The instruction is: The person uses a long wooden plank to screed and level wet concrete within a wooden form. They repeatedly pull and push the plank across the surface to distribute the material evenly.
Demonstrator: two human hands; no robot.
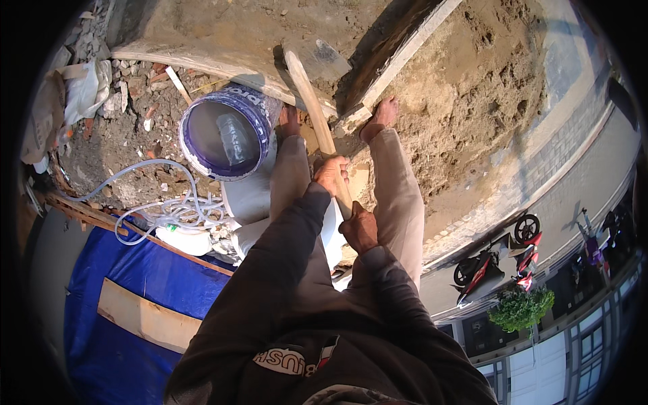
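Note:
My left hand [330, 175] is wrapped around the pale wooden handle of a hoe [312, 101], about midway along it. Closer to my body, my right hand [360, 230] grips the same handle near its end. The handle slants away from me, and its far end lies by a grey metal blade over the wet sandy mix [223, 27]. A blue-purple bucket [191, 150] stands left of my legs, holding greyish water with a clear plastic container in it.
A wooden board [408, 47] stands on edge beyond my right foot, and a curved plank [196, 62] borders the mix. Rubble [135, 135], a coiled clear hose [192, 209] and a blue tarp [158, 263] lie left. Sand [466, 115] spreads right; parked motorcycles [482, 270] stand farther off.

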